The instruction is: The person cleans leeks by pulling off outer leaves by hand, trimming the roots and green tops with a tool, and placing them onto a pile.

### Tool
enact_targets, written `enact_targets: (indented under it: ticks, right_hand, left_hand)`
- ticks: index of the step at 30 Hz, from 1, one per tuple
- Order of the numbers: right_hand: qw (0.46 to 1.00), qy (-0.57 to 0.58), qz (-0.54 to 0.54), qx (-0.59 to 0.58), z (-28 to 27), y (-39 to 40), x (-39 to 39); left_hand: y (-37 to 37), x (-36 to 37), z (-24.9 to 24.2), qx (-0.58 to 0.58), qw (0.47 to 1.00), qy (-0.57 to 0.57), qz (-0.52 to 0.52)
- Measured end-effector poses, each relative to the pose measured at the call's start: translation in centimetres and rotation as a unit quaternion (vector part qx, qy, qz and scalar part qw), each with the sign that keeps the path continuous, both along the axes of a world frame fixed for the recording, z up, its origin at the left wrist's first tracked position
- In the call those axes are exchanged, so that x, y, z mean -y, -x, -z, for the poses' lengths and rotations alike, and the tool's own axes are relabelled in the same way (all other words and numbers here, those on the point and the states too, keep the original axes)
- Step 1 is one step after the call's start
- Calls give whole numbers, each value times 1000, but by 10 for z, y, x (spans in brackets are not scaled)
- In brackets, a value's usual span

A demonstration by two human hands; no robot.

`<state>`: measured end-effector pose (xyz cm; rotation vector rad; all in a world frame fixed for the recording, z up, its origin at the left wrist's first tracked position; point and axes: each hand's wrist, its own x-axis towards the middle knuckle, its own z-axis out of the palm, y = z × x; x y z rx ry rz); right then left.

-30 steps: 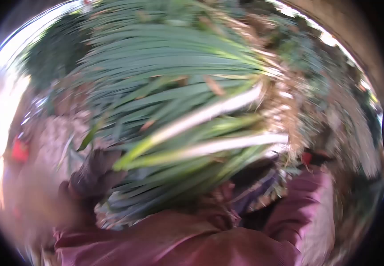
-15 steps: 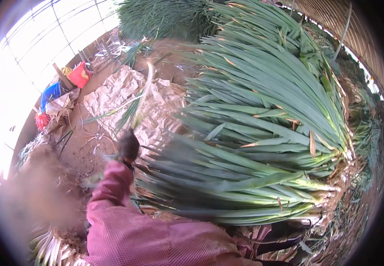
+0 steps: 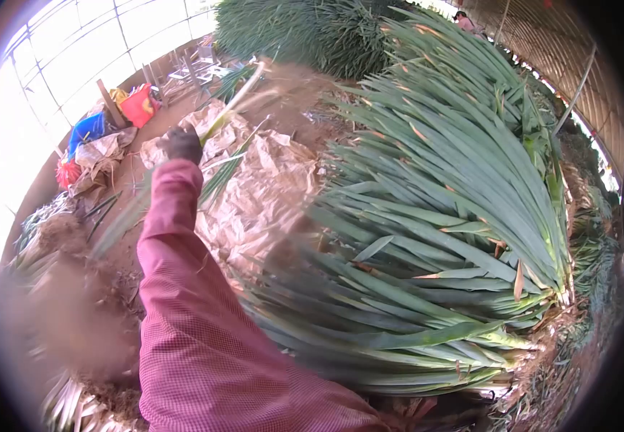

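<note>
My left hand, in a dark glove at the end of a pink checked sleeve, is closed around a leek. The leek's white stem points up and right, and its blurred green leaves trail down to the left. Beneath it, a few more leeks lie on a crumpled brown paper sheet. To the right is a big pile of leeks, leaves toward the sheet and pale stems at the right. My right hand cannot be made out clearly; only a dark shape shows low at the bottom edge.
Another leek heap stands at the back. A red bag and a blue bag sit by the left wall near a wooden post. A person is far off at the top right. A brown blur covers the lower left.
My left arm has stretched further up and left, carrying the leek over the paper sheet. The leek has tilted to the right. The view has shifted slightly.
</note>
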<state>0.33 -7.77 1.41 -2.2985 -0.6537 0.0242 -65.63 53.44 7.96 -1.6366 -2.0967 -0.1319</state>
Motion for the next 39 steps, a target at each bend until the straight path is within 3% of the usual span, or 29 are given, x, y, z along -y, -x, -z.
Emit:
enact_targets:
  ticks: [3, 5, 6, 7, 11, 14, 17, 19, 20, 23, 24, 27, 28, 29, 31, 33, 34, 35, 37, 38, 39]
  right_hand:
    - [1000, -1, 0, -9, 5, 5, 0]
    - [1000, -2, 4, -15, 8, 6, 4]
    - [1000, -2, 7, -18, 8, 7, 7]
    - [1000, -4, 11, -23, 10, 7, 10]
    - [999, -19, 23, -34, 15, 13, 27]
    - [997, -43, 41, -50, 24, 25, 51]
    - [990, -82, 83, -76, 34, 46, 92]
    - [977, -126, 138, -105, 38, 74, 117]
    - [963, -172, 161, -128, 37, 84, 119]
    - [876, -395, 194, -197, 1, 107, 97]
    - [846, -380, 239, -287, -26, 114, 94]
    - [799, -472, 226, -296, -51, 132, 64]
    - [781, -502, 205, -311, -62, 135, 55]
    - [755, -516, 184, -361, -71, 135, 50]
    - [781, -465, 162, -384, -42, 123, 45]
    - [827, -464, 119, -295, -11, 121, 29]
    - [912, -344, 89, -204, 3, 118, 34]
    - [975, -171, 109, -96, -19, 123, 42]
    - [974, -180, 119, -65, -18, 121, 46]
    - [976, -168, 126, -64, -18, 122, 47]
    - [977, -155, 132, -63, -18, 123, 50]
  left_hand:
    - [-35, 1, -47, -2, 998, -45, 50]
    - [-74, 5, -38, 100, 992, -10, 76]
    - [-104, 41, -38, 136, 973, -46, 179]
    - [-152, 90, -23, 115, 944, -111, 289]
    - [-219, 195, -60, 314, 801, -83, 503]
    - [-249, 250, -106, 325, 694, -109, 634]
    - [-277, 291, -122, 243, 566, -32, 787]
    - [-298, 323, -111, 196, 531, 11, 825]
    - [-310, 341, -110, 216, 484, 86, 844]
    - [-349, 390, -90, 246, 384, 298, 839]
    - [-356, 405, -82, 249, 370, 360, 820]
    - [-377, 458, -61, 212, 395, 434, 781]
    - [-388, 468, -43, 214, 364, 457, 783]
    - [-402, 480, -41, 203, 365, 522, 743]
    - [-434, 507, -41, 175, 368, 640, 651]
    - [-450, 522, 0, 167, 321, 685, 633]
    - [-454, 528, 19, 158, 298, 706, 622]
    - [-453, 535, 29, 187, 264, 678, 660]
    - [-452, 543, 43, 238, 185, 618, 726]
    - [-456, 542, 43, 220, 174, 573, 770]
    - [-456, 541, 39, 212, 206, 607, 738]
